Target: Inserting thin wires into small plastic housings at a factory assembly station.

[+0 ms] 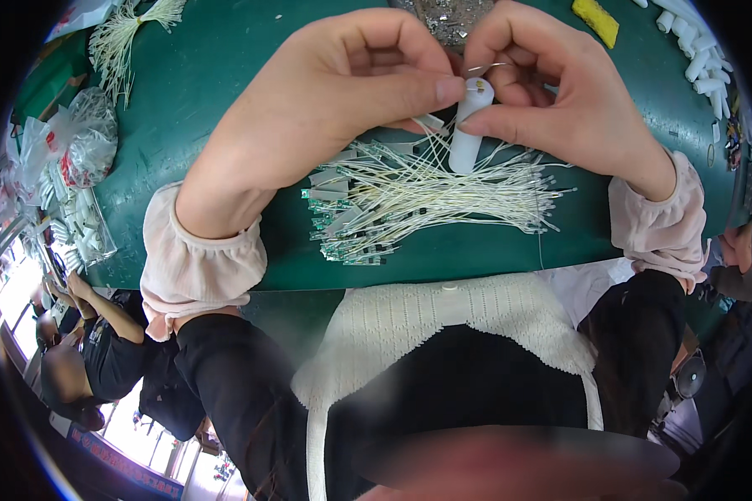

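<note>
My left hand (326, 92) and my right hand (560, 83) meet above a green table (209, 67). Between them stands a white plastic tube (468, 125), upright, pinched near its top by the thumb and fingers of my right hand. My left hand's fingertips press at the tube's top end, where a small part and a thin bent wire (489, 67) show. Below the hands lies a pile of thin pale wires with small green circuit boards (409, 196) at their left ends.
Several white tubes (702, 58) lie at the far right, next to a yellow pad (595, 18). A heap of small metal parts (443, 15) sits at the top. Plastic bags with white parts (71, 159) and a wire bundle (129, 37) lie left. Another person (92, 334) sits lower left.
</note>
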{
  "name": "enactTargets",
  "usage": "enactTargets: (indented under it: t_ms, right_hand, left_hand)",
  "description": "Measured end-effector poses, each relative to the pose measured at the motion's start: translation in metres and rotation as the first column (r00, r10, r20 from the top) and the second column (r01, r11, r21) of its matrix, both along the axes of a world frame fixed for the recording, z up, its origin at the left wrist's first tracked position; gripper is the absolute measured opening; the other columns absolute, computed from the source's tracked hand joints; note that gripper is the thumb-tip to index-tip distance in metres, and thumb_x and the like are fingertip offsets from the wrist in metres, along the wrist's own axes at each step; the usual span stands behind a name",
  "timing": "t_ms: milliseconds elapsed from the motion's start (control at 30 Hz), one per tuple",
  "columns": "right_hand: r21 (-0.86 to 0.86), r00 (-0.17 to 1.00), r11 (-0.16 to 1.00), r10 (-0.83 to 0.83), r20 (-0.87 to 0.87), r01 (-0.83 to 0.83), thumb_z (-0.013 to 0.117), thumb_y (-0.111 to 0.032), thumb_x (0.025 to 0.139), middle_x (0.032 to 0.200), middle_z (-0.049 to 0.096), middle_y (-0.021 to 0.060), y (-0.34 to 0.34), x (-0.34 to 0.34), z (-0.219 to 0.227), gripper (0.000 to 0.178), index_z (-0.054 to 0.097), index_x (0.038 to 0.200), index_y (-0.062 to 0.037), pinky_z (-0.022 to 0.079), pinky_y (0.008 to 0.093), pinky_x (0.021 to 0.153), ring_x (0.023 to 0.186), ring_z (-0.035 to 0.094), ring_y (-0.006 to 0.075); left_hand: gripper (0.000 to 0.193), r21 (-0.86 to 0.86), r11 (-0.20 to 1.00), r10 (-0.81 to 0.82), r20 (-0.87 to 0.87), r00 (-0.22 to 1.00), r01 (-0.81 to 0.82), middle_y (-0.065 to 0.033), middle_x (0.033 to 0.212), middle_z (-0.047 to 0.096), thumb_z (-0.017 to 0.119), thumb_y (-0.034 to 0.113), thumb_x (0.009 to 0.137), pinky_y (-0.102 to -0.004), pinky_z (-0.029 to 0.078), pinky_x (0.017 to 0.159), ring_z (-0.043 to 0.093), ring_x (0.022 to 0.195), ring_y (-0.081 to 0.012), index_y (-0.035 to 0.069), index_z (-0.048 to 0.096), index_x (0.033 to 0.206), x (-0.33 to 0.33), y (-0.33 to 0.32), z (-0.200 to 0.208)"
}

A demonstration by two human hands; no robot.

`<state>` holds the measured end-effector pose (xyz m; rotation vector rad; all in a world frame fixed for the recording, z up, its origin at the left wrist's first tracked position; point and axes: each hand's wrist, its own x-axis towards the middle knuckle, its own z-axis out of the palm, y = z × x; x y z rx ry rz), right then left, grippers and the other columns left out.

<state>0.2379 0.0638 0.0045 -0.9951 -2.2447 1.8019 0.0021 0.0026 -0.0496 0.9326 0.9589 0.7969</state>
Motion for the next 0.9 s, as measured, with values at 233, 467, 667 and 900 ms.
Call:
enactTargets:
  t_ms: [233,467,667,900]
  right_hand:
    - [0.03,1.0,0.999,-0.016,-0.014,0.017,0.083,-0.002,0.085,0.065,0.046,-0.0046,-0.002,0.003,0.003,0.031,0.064,0.109,-0.0021,0.029,0.0235,0.05,0.057,0.037,0.0024]
    - [-0.018,0.998,0.999,-0.05,-0.028,0.05,0.081,-0.003,0.088,0.067,0.049,-0.0048,0.002,0.005,0.002,0.032,0.061,0.112,-0.0008,0.031,0.0207,0.052,0.058,0.041,0.0019]
    - [-0.23,0.962,0.938,-0.273,-0.026,0.26,0.063,-0.008,0.102,0.073,0.062,0.0021,0.013,0.002,0.008,0.018,0.051,0.112,-0.0005,0.038,0.0173,0.053,0.06,0.052,0.0041]
    - [-0.014,0.973,0.995,-0.098,-0.207,0.097,0.054,-0.013,0.108,0.075,0.064,0.0057,0.014,0.014,-0.017,0.014,0.046,0.11,-0.0009,0.04,0.0181,0.054,0.059,0.053,0.0055]
  left_hand:
    - [0.007,0.845,0.522,-0.449,0.153,0.88,0.12,-0.001,0.099,0.069,0.065,0.0,0.1,-0.02,0.05,0.078,0.062,0.088,-0.005,0.004,0.061,0.104,0.005,0.026,-0.051]
    - [0.005,-0.232,0.973,0.054,0.238,0.97,0.003,-0.006,0.104,0.072,0.063,-0.001,0.101,-0.0215,0.055,0.08,0.067,0.09,-0.0087,0.002,0.06,0.105,0.015,-0.009,0.007]
    - [0.004,-0.218,0.964,0.182,0.13,0.975,-0.15,-0.0119,0.114,0.073,0.062,0.002,0.102,-0.0208,0.057,0.077,0.068,0.086,-0.0093,0.002,0.059,0.103,0.012,-0.007,0.011]
    - [0.004,-0.233,0.962,0.2,0.255,0.946,-0.14,-0.0134,0.117,0.072,0.062,0.006,0.103,-0.0214,0.057,0.078,0.069,0.088,-0.0104,0.002,0.059,0.102,0.011,-0.001,0.006]
